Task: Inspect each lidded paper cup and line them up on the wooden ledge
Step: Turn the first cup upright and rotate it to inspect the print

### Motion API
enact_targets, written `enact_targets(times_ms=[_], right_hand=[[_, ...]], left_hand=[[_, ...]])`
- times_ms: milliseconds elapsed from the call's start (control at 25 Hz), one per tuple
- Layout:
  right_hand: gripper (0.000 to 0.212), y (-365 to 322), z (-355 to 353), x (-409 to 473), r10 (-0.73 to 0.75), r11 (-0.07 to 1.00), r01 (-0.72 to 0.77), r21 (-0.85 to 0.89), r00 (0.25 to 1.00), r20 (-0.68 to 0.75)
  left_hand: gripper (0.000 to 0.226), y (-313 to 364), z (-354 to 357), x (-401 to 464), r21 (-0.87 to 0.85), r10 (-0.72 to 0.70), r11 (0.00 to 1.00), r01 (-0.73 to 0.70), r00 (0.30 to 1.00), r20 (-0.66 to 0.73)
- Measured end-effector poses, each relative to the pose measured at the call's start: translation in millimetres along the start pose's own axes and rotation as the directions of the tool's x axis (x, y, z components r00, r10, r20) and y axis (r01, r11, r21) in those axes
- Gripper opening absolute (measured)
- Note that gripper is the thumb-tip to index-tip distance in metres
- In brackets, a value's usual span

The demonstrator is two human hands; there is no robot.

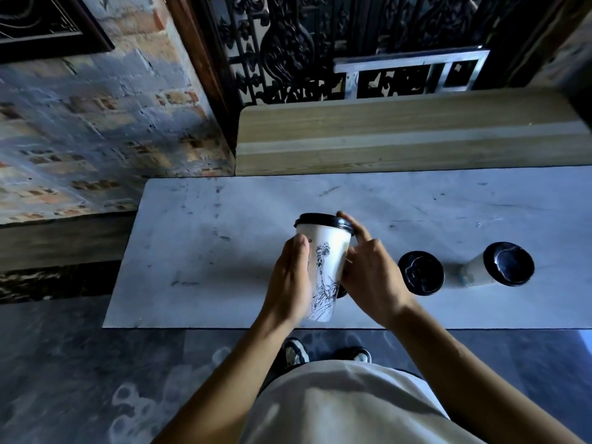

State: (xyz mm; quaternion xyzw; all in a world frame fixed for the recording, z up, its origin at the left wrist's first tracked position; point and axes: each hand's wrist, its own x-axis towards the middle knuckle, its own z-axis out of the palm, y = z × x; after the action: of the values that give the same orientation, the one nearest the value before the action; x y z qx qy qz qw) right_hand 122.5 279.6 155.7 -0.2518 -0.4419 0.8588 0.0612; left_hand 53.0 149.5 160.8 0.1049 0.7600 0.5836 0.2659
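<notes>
I hold a white paper cup (326, 251) with a black lid and a black line drawing of a statue, lifted and tilted above the marble table (224, 238). My left hand (290, 283) grips its left side. My right hand (371, 277) holds the right side, with a finger reaching up to the lid's rim. Two more black-lidded cups stand on the table to the right, a near one (421, 273) and a far one (499, 265). A dark lid edge (342, 292) peeks out between the held cup and my right hand. The wooden ledge (400, 133) behind the table is bare.
A brick wall (96, 123) rises at the left, and black ornate ironwork (288, 49) stands behind the ledge. The table's front edge is just before my feet (298, 350) on the dark stone floor.
</notes>
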Motion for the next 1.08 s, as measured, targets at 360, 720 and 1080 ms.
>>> enact_targets(times_ms=[360,720,1080], right_hand=[[0.053,12,3,-5,0.011,0.997,-0.010,-0.073,1.000,0.006],[0.051,-3,0,-13,0.023,0.998,-0.023,-0.061,1.000,0.006],[0.059,-18,-7,-13,0.023,0.996,-0.018,-0.082,0.998,0.051]], left_hand=[[0.074,-5,3,-8,-0.099,-0.069,0.993,0.072,0.997,0.034],[0.020,-1,-18,-14,0.162,0.306,0.948,-0.275,0.930,-0.206],[0.024,-1,-24,-19,0.151,0.513,0.858,-0.491,0.835,-0.202]])
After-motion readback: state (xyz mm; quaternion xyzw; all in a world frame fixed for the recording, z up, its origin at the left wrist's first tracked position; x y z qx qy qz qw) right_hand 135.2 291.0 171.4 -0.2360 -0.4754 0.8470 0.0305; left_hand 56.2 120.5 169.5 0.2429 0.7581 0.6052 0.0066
